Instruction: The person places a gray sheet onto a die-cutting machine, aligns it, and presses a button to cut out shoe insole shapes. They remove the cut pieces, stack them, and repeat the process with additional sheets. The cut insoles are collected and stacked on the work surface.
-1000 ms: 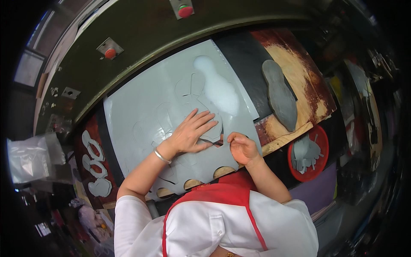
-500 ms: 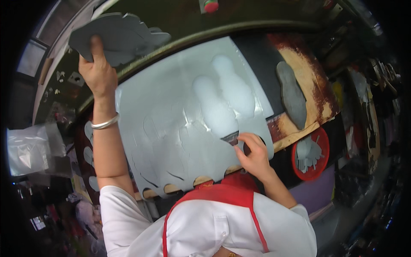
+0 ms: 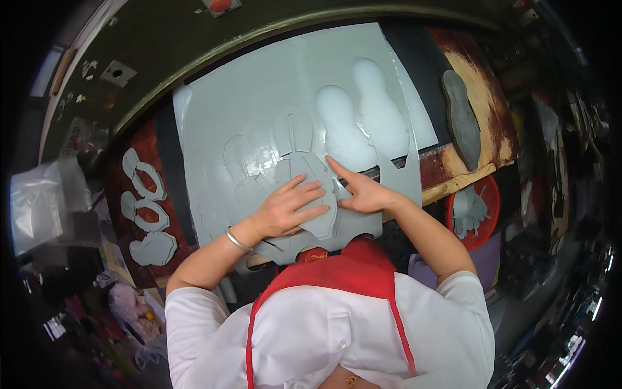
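Observation:
A large grey sheet (image 3: 253, 84), marked with curved cut lines, lies in front of me. Two white sole-shaped areas (image 3: 382, 110) show in its right part, apparently openings. My left hand (image 3: 288, 211) lies with fingers spread on a grey sole-shaped piece (image 3: 317, 223) on the sheet, holding nothing. Just right of that piece is my right hand (image 3: 364, 192), its index finger stretched out at the piece's edge and the thumb apart. Part of the piece is hidden beneath the left fingers.
Grey cut pieces with loops (image 3: 146, 214) lie on a red-brown board at left. A dark grey sole-shaped block (image 3: 461, 120) sits on a worn board at right. Below it stands a red basin (image 3: 495, 204) of grey scraps. A green machine beam (image 3: 155, 48) runs along the far side.
My left hand has come down from the upper left, where it held up grey cut pieces, onto the sheet. My right hand has shifted up and left from the sheet's lower edge.

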The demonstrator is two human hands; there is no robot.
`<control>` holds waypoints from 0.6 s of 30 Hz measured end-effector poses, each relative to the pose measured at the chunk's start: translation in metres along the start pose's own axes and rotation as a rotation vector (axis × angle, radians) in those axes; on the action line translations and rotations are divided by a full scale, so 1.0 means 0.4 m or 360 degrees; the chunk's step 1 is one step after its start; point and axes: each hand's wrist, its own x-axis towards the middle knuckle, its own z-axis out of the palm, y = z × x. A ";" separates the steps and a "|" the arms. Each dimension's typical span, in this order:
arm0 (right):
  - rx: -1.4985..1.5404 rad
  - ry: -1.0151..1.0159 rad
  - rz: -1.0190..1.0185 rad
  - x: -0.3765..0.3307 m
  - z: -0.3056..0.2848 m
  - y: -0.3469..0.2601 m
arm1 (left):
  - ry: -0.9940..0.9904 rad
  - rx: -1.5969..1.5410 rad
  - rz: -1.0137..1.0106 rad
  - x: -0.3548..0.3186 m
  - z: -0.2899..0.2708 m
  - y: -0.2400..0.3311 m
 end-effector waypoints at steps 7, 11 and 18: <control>0.1454 -0.0064 -0.0193 -0.001 0.029 0.052 | -0.0138 -0.0032 0.0053 -0.001 0.026 -0.007; 0.1181 0.0120 -0.0243 -0.021 0.027 0.059 | 0.0324 -0.0360 -0.0197 0.037 0.054 -0.016; 0.0063 0.1183 -0.0338 -0.117 0.066 0.009 | 0.1705 -0.0168 -0.0996 0.115 -0.273 -0.099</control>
